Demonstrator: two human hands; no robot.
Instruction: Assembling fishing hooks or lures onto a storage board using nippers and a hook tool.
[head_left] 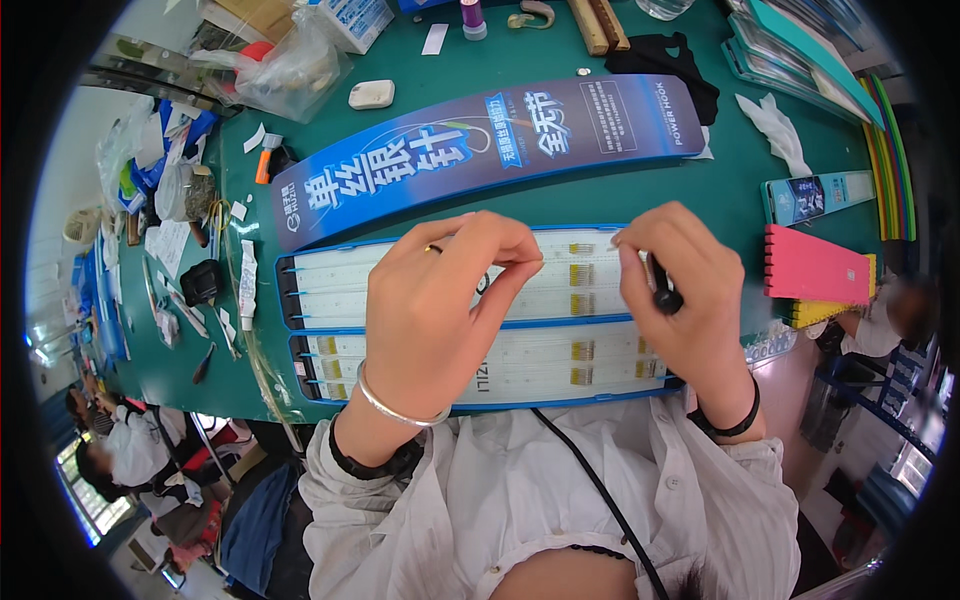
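A long, shallow blue-rimmed case (530, 367) lies across the table in front of me, in two white-lined halves. Small yellow comb-like pieces (582, 275) sit in its rows, along which faint fine lines run. Over the case's left-middle part, my left hand (425, 300) is closed, thumb and forefinger pinched at the upper half; anything between them is too fine to see. My right hand (685, 285) is above the right end, thumb and forefinger also together. A black round-ended handle (667, 298) is tucked in its curled fingers; the tool's other end is hidden.
Behind the case lies a long blue-purple printed cover (420, 170). Pink toothed boards (815, 265) and a slim clear-topped box (820, 197) stand at right. A white rounded block (372, 94), plastic bag (285, 75) and purple spool (472, 18) are farther back. Small tools clutter the left.
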